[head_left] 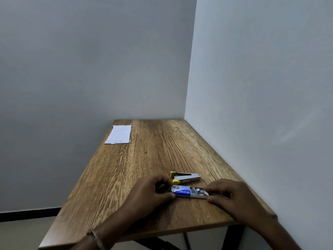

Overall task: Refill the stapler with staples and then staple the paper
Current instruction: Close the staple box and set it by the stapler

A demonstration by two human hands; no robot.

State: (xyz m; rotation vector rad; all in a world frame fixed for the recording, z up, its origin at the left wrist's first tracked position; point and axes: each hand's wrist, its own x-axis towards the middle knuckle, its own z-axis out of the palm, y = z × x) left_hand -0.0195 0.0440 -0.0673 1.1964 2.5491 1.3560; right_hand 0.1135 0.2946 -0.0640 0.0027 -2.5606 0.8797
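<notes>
A small blue staple box (182,192) lies on the wooden table (144,163) with its grey inner tray (199,193) slid out to the right, silver staples showing inside. My left hand (153,190) pinches the blue sleeve at its left end. My right hand (228,195) holds the tray's right end between thumb and fingers. Just behind the box lies a grey stapler (185,177) with yellow ends, apart from both hands. A white paper (119,134) with writing lies flat at the table's far left corner.
The table stands in a corner, with a grey wall (261,105) along its right edge and another behind it. The near edge runs just below my hands. A bracelet (95,239) is on my left wrist.
</notes>
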